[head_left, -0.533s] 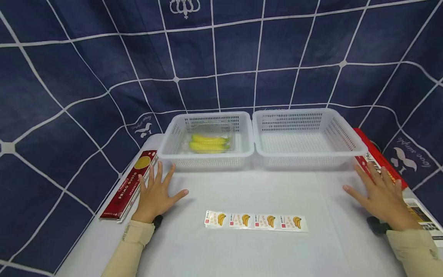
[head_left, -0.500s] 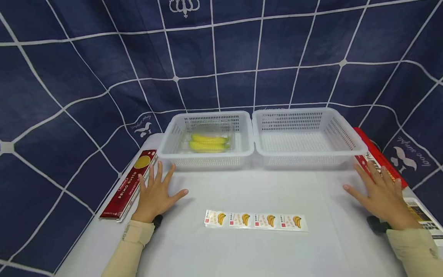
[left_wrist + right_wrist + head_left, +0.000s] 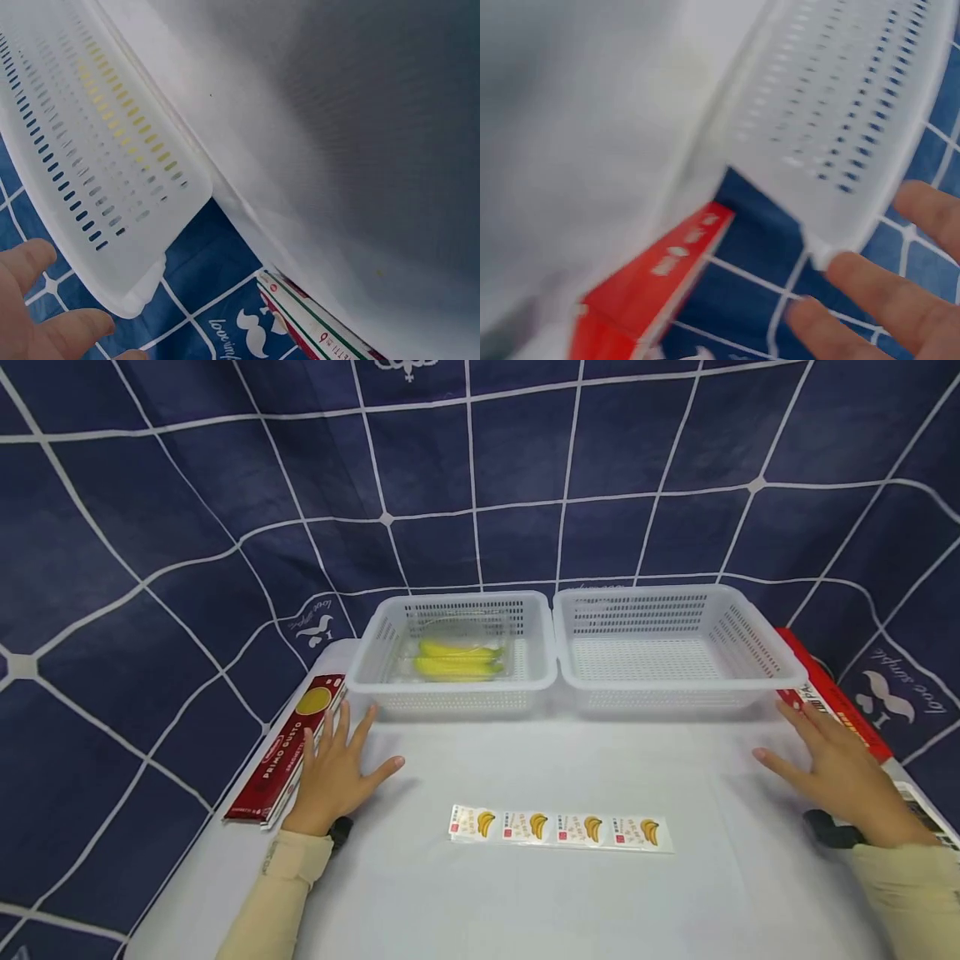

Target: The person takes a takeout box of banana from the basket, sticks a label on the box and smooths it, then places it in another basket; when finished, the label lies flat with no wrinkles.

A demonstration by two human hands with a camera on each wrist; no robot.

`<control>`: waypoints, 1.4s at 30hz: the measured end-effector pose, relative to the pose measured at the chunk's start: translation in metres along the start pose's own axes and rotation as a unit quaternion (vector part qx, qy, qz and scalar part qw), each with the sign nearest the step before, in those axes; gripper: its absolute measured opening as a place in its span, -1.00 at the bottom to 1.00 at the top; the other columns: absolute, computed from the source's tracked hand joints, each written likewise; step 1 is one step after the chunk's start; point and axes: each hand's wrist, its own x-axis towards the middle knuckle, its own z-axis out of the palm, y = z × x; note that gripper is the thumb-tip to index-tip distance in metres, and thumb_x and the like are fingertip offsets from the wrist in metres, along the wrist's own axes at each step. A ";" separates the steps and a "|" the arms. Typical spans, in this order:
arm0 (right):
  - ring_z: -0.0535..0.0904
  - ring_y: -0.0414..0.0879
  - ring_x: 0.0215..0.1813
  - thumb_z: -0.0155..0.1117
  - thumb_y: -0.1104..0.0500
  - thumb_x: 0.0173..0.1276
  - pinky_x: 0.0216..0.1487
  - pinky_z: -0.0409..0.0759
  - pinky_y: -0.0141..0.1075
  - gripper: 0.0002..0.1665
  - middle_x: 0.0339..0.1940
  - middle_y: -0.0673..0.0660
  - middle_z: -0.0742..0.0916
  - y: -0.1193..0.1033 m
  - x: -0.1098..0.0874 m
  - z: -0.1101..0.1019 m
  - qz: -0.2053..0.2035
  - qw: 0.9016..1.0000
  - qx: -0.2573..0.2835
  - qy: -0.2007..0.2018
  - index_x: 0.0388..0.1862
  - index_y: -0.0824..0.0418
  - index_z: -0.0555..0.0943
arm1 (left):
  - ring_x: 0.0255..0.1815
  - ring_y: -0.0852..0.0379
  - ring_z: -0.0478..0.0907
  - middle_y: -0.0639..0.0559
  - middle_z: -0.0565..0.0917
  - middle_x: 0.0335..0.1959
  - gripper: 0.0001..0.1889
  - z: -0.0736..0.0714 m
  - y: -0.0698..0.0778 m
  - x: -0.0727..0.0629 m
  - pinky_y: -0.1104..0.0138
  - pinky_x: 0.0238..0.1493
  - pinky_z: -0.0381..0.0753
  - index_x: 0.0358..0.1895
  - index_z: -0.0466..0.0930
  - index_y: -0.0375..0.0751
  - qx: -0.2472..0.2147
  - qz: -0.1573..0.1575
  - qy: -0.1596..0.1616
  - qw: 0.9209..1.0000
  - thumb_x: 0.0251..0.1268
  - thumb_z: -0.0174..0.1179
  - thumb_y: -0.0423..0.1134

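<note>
My left hand [image 3: 330, 781] is spread on the left side of the white table, beside a dark red spaghetti packet [image 3: 288, 747] and holding nothing. On the right, my right hand [image 3: 847, 772] has its fingers extended too, near a red box [image 3: 840, 702] and partly in front of it. A strip of banana stickers [image 3: 558, 829] lies flat between the hands. Behind it stands the left white basket [image 3: 450, 702], with bananas in a clear plastic box [image 3: 459, 662] inside. The right white basket [image 3: 678, 697] stands beside it with nothing inside.
Both baskets sit side by side at the back of the white table [image 3: 555, 910], against a dark blue curtain [image 3: 517, 460] with white lines. A black strap device is on each wrist. Behind the right wrist, a printed card [image 3: 926, 810] is partly hidden.
The head view has tilted and shifted slightly. My right hand has shifted a little and its fingers look less spread. My left hand stays spread in place.
</note>
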 end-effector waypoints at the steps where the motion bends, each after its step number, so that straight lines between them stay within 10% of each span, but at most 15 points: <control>1: 0.11 0.73 0.53 0.36 -0.17 0.56 0.48 -0.09 0.61 0.13 0.54 0.73 0.27 -0.002 0.001 -0.004 0.001 1.000 0.006 -0.008 0.76 0.36 0.03 | 0.74 -0.54 -0.28 -0.49 -0.08 0.74 0.05 0.000 0.000 0.001 -0.48 0.59 -0.31 0.75 0.11 -0.19 -0.004 0.000 0.003 1.000 0.40 0.27 0.35; 12: 0.45 0.69 0.27 0.47 0.03 0.51 0.18 0.38 0.64 0.03 0.38 0.74 0.45 -0.027 0.032 -0.048 -0.011 0.993 0.059 -0.104 0.68 0.47 0.16 | 0.56 -0.48 0.34 -0.43 0.39 0.58 -0.12 -0.006 0.002 0.017 -0.47 0.47 0.22 0.70 0.23 -0.23 -0.152 -0.021 0.101 0.983 0.44 0.43 -0.05; 16: 0.71 -0.14 0.15 0.47 0.25 0.47 0.19 0.74 -0.20 -0.12 0.28 0.67 0.59 -0.033 0.048 -0.049 -0.063 0.985 0.142 -0.071 0.62 0.46 0.28 | 0.18 -0.29 0.66 -0.34 0.70 0.25 -0.17 -0.005 0.001 0.023 -0.09 0.18 0.65 0.72 0.21 -0.17 -0.235 -0.056 0.104 0.965 0.50 0.40 -0.14; 19: 0.50 -0.64 0.05 0.44 0.39 0.43 -0.02 0.48 -0.74 -0.20 0.23 0.33 0.72 -0.036 0.061 -0.046 -0.102 0.972 0.208 -0.048 0.58 0.44 0.35 | -0.09 -0.06 0.72 -0.30 0.79 0.05 -0.16 -0.002 0.000 0.027 0.30 -0.06 0.65 0.74 0.16 -0.13 -0.283 -0.080 0.094 0.951 0.53 0.38 -0.17; 25: 0.59 -0.58 0.06 0.35 0.40 0.52 0.00 0.54 -0.69 -0.25 0.08 -0.48 0.65 -0.048 0.091 -0.044 -0.113 0.956 0.260 -0.069 0.61 0.45 0.32 | -0.27 0.34 0.69 -0.21 0.82 -0.04 -0.09 0.004 -0.001 0.038 0.45 -0.20 0.53 0.80 -0.02 0.05 -0.391 -0.126 0.069 0.909 0.58 0.34 -0.14; 31: 0.69 -0.43 0.08 0.25 0.35 0.62 0.03 0.62 -0.59 -0.28 0.08 -0.40 0.71 -0.065 0.121 -0.040 -0.111 0.937 0.314 -0.103 0.65 0.46 0.26 | -0.27 0.31 0.74 0.23 0.78 -0.27 -0.05 0.010 -0.002 0.048 0.41 -0.16 0.61 0.81 -0.09 0.12 -0.468 -0.163 0.058 0.867 0.57 0.34 -0.11; 42: 0.72 -0.33 0.07 0.16 0.20 0.73 0.11 0.70 -0.42 -0.29 0.35 0.18 0.71 -0.110 0.176 -0.019 -0.037 0.909 0.384 -0.156 0.72 0.33 0.22 | -0.28 0.26 0.71 0.35 0.72 -0.37 -0.16 0.021 0.000 0.068 0.44 -0.22 0.60 0.72 0.12 -0.03 -0.512 -0.178 0.094 0.835 0.54 0.38 -0.09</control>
